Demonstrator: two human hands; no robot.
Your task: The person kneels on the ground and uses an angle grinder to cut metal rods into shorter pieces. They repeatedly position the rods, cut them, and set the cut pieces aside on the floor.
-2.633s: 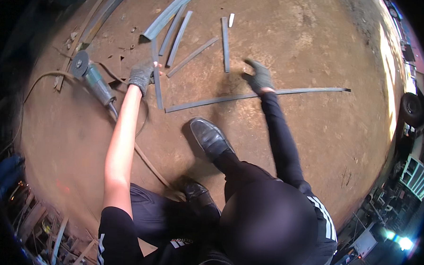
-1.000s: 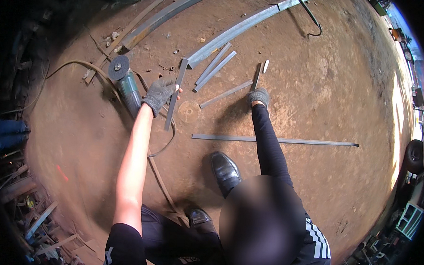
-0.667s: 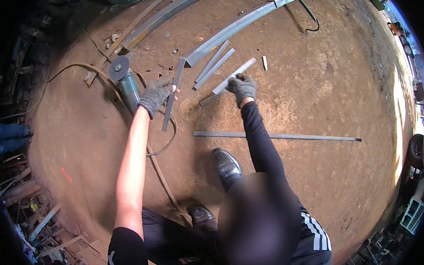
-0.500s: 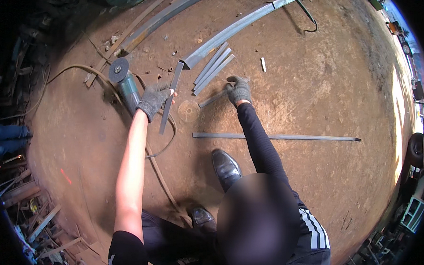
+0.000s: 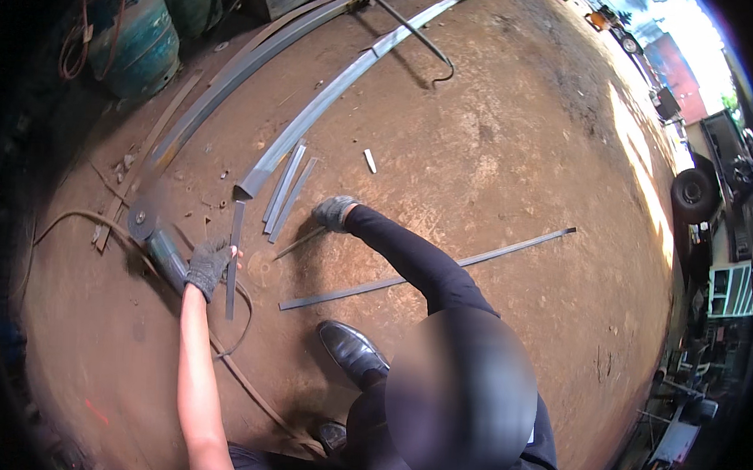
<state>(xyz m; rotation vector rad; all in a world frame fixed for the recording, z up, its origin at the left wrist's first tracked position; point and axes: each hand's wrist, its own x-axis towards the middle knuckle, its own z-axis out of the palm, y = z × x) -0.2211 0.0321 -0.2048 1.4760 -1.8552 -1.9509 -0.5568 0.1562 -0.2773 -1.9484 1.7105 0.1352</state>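
Both hands wear grey knitted work gloves: the left hand below a bare forearm, the right hand at the end of a long black sleeve. Dark trousers and glossy black leather shoes complete the clothing.

Bare brown dirt floor lies open right of the gloved right hand; to its left, short grey metal strips, a long curved steel bar and the grey angle grinder crowd the way
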